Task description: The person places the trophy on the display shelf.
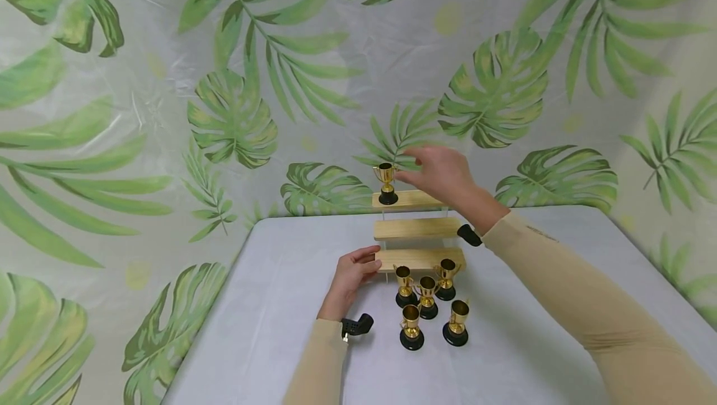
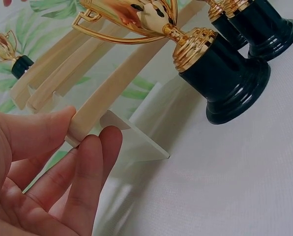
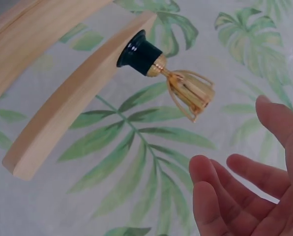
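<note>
A small gold trophy cup on a black base (image 1: 386, 182) stands upright at the left end of the top wooden shelf board (image 1: 417, 199). My right hand (image 1: 441, 172) hovers just right of that cup, and the right wrist view shows its fingers spread apart from the trophy (image 3: 144, 56) with nothing between them. With thumb and fingertips, my left hand (image 1: 350, 277) pinches the left end of the lowest shelf board (image 1: 417, 259); the pinch also shows in the left wrist view, at the board's end (image 2: 85, 120). Several more gold trophies (image 1: 427, 296) stand on the table before the rack.
The middle board (image 1: 417, 228) lies between the other two. Clear supports (image 2: 141, 140) carry the boards. A white cloth covers the table (image 1: 280, 305), and a leaf-print sheet (image 1: 313, 112) hangs behind it. One trophy (image 2: 225, 78) stands close to the left wrist camera.
</note>
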A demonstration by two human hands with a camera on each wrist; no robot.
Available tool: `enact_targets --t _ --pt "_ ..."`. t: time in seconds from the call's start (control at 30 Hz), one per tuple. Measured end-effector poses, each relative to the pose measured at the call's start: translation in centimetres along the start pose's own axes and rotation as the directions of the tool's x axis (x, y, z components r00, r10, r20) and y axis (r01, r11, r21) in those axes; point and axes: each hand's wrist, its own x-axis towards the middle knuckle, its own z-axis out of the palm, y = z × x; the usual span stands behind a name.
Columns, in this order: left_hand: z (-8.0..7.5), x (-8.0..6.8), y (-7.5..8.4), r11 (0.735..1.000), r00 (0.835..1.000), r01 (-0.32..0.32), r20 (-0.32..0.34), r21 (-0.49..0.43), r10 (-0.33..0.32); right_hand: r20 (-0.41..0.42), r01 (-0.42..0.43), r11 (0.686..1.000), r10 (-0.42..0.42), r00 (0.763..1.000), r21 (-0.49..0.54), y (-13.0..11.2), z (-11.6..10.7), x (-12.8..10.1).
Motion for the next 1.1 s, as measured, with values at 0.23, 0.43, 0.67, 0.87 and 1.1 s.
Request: enact_targets --t 0.23,0.43,0.67,0.87,1.1 --pt "-0.2 0.1 0.0 1.000 1.000 0.001 0.002 0.008 -0.001 -0.031 0.013 1.000 -0.013 0.999 0.010 0.1 -1.0 -1.3" --pt "-0.2 0.3 -0.1 1.000 1.000 0.012 0.006 0.014 -0.012 -0.043 0.042 0.999 -0.041 0.998 0.000 0.2 -1.6 -2.6" --pt "-0.1 0.5 -0.2 1.000 1.000 0.020 0.001 0.015 -0.020 -0.021 0.059 0.998 -0.060 0.998 -0.024 0.5 -2.3 -4.2" --pt "-0.1 0.4 -0.2 1.000 1.000 0.010 0.001 0.021 -0.010 -0.014 0.106 0.994 -0.106 0.994 0.003 1.2 -2.3 -5.8" --pt "-0.1 0.1 0.0 1.000 1.000 0.008 0.007 0.026 -0.008 -0.005 0.148 0.989 -0.148 0.989 0.023 1.7 -2.0 -7.9"
